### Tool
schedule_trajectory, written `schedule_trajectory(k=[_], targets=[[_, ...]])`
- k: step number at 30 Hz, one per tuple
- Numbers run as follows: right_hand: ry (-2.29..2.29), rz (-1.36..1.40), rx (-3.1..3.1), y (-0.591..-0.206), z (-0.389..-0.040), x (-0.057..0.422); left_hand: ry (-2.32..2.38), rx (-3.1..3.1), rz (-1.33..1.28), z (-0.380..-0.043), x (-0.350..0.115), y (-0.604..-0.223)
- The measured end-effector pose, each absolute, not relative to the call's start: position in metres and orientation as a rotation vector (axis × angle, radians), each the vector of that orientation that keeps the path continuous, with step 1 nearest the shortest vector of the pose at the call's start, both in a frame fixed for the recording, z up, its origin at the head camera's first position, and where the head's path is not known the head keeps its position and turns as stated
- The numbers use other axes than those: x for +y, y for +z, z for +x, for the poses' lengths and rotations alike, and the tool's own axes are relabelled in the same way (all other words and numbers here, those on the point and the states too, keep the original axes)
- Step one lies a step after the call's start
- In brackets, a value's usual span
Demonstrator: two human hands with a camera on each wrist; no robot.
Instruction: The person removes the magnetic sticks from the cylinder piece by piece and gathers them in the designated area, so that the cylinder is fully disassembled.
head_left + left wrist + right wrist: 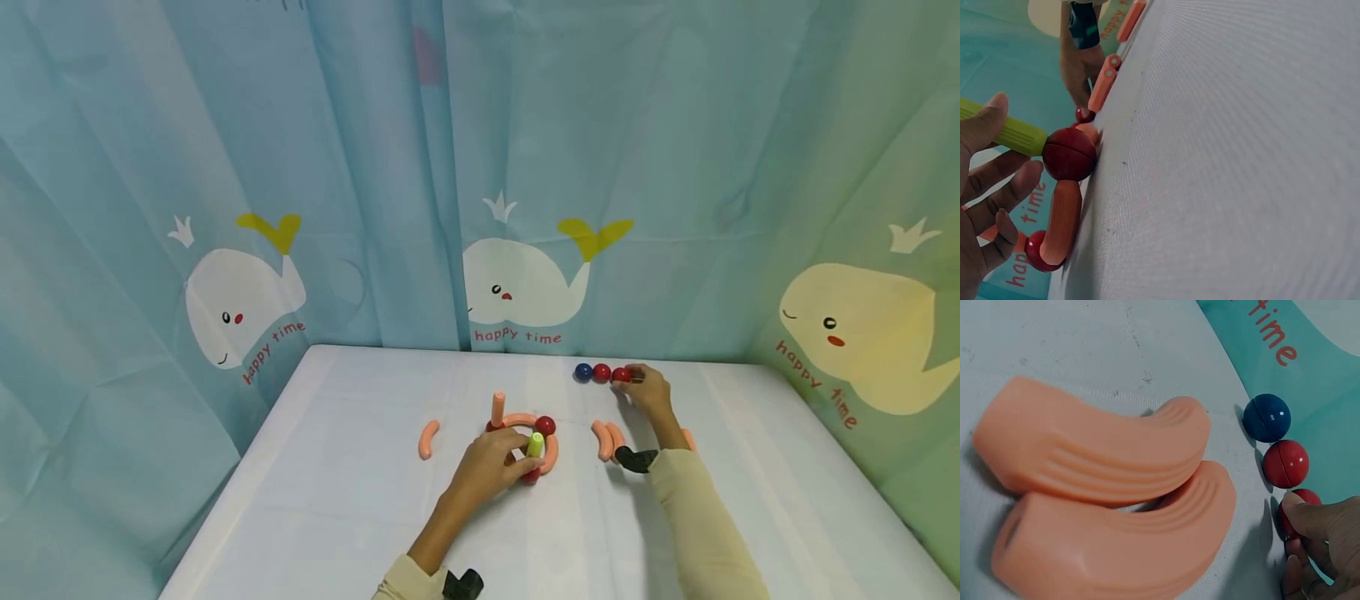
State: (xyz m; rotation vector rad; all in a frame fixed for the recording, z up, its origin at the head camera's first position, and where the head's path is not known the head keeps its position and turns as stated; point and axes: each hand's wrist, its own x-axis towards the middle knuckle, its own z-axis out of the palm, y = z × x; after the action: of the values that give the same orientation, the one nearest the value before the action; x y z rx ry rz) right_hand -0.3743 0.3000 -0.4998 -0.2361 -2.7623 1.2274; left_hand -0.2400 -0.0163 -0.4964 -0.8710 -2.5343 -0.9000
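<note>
My left hand (486,465) pinches a light green rod (536,446) that stands up from a red ball (1070,155). That ball belongs to a ring of orange curved pieces (552,454) joined by red balls (545,426). On the ring's far left side an orange rod (498,408) stands upright. At the back of the table, my right hand (651,395) grips a red ball (1311,497) between thumb and fingers. Next to it in a row lie another red ball (1286,464) and a dark blue ball (1267,418). Part of the ring hides behind my left hand.
Two orange curved pieces (602,440) lie side by side below my right forearm. One more curved piece (428,439) is left of the ring, and another (688,439) shows past the right sleeve. A whale-print curtain (390,167) borders the white table (330,500).
</note>
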Motion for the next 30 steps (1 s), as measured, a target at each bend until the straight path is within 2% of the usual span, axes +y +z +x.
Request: schedule_trajectory(k=[30], targets=[[1.342, -0.317, -2.714, -0.5007, -0.3673, 0.2995, -0.926, -2.546, -0.864, -0.2396, -0.0174, -0.4973]])
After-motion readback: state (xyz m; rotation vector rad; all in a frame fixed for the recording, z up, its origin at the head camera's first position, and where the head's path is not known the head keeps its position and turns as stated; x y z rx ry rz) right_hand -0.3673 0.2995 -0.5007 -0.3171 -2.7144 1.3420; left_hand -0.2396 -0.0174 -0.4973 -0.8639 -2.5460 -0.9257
